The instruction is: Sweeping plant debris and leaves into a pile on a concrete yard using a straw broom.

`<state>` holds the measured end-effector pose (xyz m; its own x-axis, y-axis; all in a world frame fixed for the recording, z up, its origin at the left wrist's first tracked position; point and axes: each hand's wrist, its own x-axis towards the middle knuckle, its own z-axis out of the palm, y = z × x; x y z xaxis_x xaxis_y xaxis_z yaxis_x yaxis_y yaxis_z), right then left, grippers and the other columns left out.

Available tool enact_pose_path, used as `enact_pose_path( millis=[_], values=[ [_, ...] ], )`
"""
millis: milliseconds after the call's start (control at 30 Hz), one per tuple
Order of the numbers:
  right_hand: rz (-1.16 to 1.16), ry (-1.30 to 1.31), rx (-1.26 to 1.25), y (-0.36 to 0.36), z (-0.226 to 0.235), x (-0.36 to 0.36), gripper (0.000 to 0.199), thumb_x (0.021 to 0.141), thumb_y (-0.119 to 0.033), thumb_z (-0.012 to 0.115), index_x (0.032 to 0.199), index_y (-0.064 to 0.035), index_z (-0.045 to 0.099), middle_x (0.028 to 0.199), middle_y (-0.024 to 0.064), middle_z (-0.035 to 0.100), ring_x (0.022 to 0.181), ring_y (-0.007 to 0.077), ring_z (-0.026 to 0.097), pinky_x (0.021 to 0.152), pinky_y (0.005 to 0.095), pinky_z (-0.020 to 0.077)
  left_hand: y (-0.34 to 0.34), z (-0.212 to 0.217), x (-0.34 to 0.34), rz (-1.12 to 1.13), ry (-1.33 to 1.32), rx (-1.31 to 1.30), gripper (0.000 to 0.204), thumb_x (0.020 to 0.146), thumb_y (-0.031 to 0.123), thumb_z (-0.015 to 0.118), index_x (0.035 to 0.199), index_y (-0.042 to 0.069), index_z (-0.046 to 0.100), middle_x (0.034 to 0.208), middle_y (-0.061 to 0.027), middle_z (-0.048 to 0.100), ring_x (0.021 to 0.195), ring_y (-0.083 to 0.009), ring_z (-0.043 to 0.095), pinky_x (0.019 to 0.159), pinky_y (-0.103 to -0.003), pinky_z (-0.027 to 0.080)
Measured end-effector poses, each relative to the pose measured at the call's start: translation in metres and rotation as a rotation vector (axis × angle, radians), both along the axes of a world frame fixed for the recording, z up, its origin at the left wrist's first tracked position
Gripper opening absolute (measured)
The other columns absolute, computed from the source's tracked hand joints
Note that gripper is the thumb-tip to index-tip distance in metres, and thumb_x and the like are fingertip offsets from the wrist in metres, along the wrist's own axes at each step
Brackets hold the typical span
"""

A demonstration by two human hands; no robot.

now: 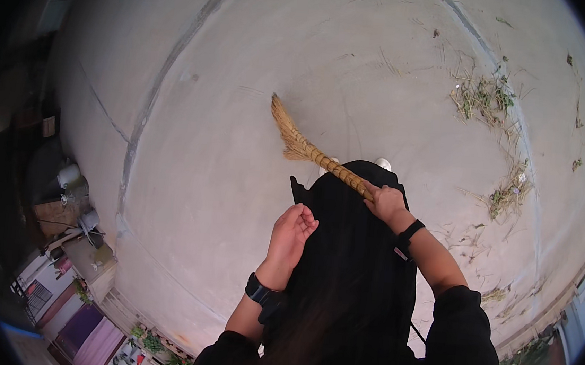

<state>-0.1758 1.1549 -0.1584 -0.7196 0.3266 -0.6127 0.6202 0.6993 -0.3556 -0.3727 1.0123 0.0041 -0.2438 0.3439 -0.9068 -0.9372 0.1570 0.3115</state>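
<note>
Gripping straw broom, right fingers curled

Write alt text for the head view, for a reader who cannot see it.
A person's right hand grips a straw broom by its narrow end over a pale floor, while the left hand, loosely curled, appears empty. Clumps of plant debris lie to the right; green plants show at the lower left.
</note>
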Motion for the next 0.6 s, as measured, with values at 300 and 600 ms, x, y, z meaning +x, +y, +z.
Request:
enact_pose_path(
  millis=[300,600],
  values=[
    [-0.058,-0.453,0.073,0.053,0.037,0.025,0.055,0.076,-0.038,0.060,0.127,-0.0272,0.042,0.081,0.0126,0.064,0.078,0.0289,0.063,0.070,0.0407,0.0494,-0.022,0.009,-0.003,-0.111,-0.069,0.083,0.018,0.091,0.021,0.047,0.079,0.008,0.052,0.077,-0.0004,0.050,0.074,-0.0103,0.050,0.078,-0.027,0.043],
    [-0.225,-0.730,0.367,0.097,0.101,0.106,0.033,0.076,-0.027,0.055,0.105,-0.0111,0.057,0.086,0.0148,0.065,0.082,0.0298,0.063,0.072,0.0408,0.0498,-0.024,0.013,0.004,-0.519,0.205,0.379,0.020,0.094,0.014,0.040,0.095,0.002,0.056,0.091,-0.0046,0.057,0.086,-0.0124,0.055,0.081,-0.026,0.045]
  ],
)
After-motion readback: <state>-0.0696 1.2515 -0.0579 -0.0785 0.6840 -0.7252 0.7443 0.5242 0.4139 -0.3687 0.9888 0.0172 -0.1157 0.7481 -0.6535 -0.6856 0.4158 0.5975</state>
